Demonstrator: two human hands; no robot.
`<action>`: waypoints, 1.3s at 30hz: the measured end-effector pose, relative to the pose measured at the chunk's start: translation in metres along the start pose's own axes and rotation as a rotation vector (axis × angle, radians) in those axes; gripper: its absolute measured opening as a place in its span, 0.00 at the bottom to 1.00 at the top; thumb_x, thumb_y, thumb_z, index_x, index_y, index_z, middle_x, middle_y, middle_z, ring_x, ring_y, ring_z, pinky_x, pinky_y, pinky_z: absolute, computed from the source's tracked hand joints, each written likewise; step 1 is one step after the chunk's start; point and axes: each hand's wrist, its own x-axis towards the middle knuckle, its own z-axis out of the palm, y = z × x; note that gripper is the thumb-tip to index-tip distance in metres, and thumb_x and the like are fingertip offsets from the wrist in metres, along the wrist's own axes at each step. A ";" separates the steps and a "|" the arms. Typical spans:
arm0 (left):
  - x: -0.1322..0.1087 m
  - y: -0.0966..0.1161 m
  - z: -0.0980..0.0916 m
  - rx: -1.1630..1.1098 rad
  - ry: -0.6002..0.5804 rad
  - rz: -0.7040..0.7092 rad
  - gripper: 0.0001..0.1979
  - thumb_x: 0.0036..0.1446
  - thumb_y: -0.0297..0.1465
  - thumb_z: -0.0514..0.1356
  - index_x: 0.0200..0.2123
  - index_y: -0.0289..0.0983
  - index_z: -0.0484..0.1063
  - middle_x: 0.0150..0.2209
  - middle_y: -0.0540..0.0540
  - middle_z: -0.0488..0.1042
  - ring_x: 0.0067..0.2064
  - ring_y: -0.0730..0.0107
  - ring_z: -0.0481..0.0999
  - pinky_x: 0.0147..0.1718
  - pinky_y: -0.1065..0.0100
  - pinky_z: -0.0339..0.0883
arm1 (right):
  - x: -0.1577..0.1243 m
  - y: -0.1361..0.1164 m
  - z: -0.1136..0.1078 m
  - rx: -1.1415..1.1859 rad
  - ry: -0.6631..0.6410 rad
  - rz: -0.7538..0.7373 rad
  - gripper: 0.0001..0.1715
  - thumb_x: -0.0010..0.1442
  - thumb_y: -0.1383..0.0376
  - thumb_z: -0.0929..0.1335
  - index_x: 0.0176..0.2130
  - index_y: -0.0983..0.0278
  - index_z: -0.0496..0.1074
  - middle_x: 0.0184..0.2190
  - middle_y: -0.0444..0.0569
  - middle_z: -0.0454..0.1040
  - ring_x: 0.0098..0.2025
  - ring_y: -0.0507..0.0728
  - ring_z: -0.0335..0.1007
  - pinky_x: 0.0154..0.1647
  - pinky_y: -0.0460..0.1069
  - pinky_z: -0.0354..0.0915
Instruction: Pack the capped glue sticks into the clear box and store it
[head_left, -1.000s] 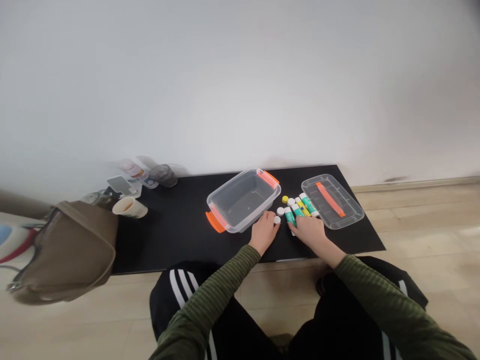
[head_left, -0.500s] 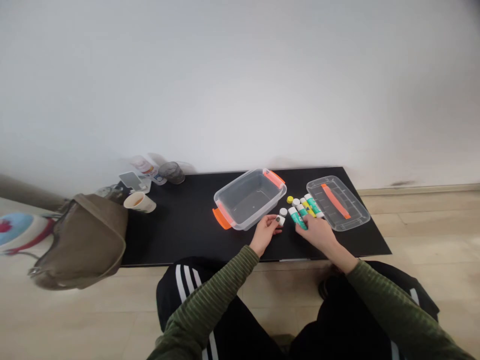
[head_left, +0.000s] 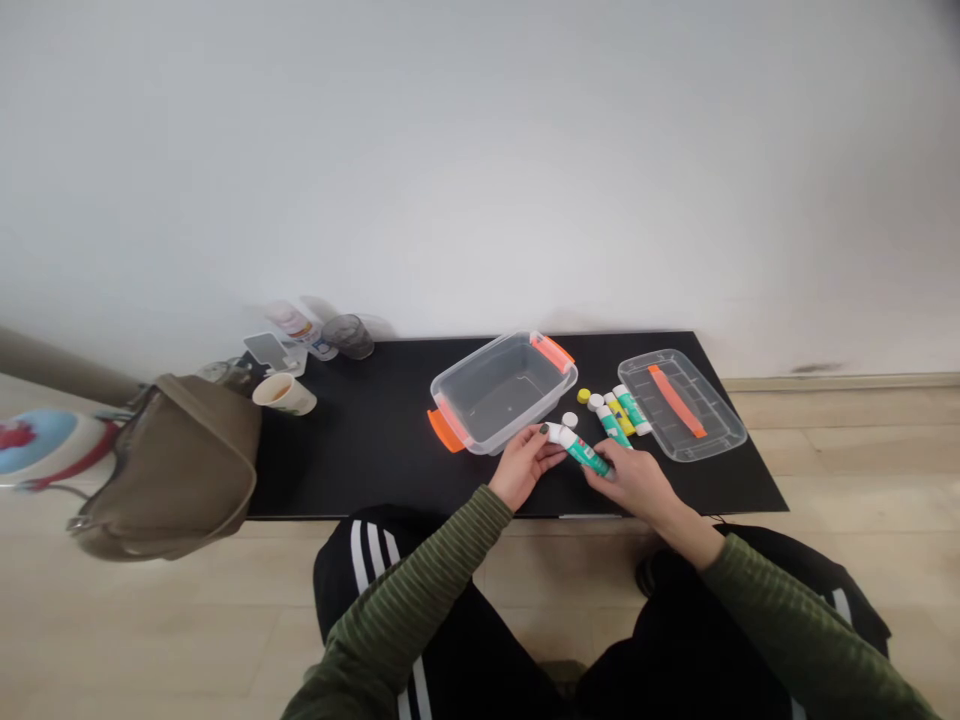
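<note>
My right hand grips a teal-and-white glue stick and holds it up off the black mat. My left hand pinches a white cap at that stick's far end. Just above the hands, a loose white cap lies on the mat. Beyond it are a yellow cap and another white cap. Several glue sticks, teal and yellow, lie side by side beyond my right hand. A transparent plastic box with orange clips stands just past my left hand.
The box's transparent lid, with an orange strip, lies at the mat's right end. On the left stand a paper cup, a dark glass and an olive bag. A white wall rises behind the black mat.
My hands have come together, and a teal glue stick now rises from the mat in my right hand. My left hand has brought its white cap to the stick's end.
</note>
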 end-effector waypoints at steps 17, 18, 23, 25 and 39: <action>-0.004 -0.001 0.004 0.138 0.008 0.144 0.19 0.46 0.38 0.72 0.38 0.34 0.73 0.35 0.48 0.76 0.38 0.72 0.76 0.47 0.61 0.72 | -0.004 0.008 -0.001 -0.023 0.149 -0.152 0.17 0.65 0.54 0.65 0.46 0.63 0.72 0.39 0.51 0.79 0.39 0.56 0.76 0.37 0.47 0.65; -0.004 -0.002 0.004 0.143 0.003 0.142 0.19 0.47 0.39 0.72 0.38 0.34 0.74 0.35 0.48 0.76 0.38 0.71 0.76 0.47 0.61 0.72 | -0.004 0.008 -0.001 -0.022 0.149 -0.159 0.17 0.65 0.54 0.65 0.46 0.62 0.72 0.39 0.51 0.79 0.40 0.56 0.76 0.37 0.47 0.65; -0.004 -0.004 0.003 0.162 0.000 0.135 0.20 0.47 0.38 0.72 0.39 0.33 0.75 0.37 0.46 0.77 0.40 0.69 0.77 0.49 0.59 0.72 | -0.006 0.005 -0.002 0.023 0.106 -0.138 0.17 0.65 0.55 0.65 0.47 0.62 0.74 0.38 0.51 0.79 0.38 0.57 0.76 0.38 0.48 0.67; -0.004 -0.004 0.002 0.173 0.003 0.132 0.20 0.47 0.39 0.72 0.40 0.33 0.75 0.37 0.45 0.78 0.40 0.69 0.77 0.49 0.59 0.71 | -0.006 0.002 -0.004 0.095 0.068 -0.111 0.18 0.64 0.55 0.65 0.47 0.62 0.75 0.39 0.52 0.79 0.39 0.57 0.76 0.40 0.48 0.67; 0.013 -0.013 -0.001 0.708 -0.142 0.298 0.18 0.61 0.42 0.60 0.48 0.36 0.74 0.47 0.40 0.78 0.49 0.60 0.76 0.54 0.55 0.68 | 0.003 0.007 -0.020 0.377 -0.304 0.253 0.18 0.58 0.51 0.67 0.35 0.62 0.76 0.27 0.45 0.77 0.29 0.54 0.71 0.30 0.46 0.61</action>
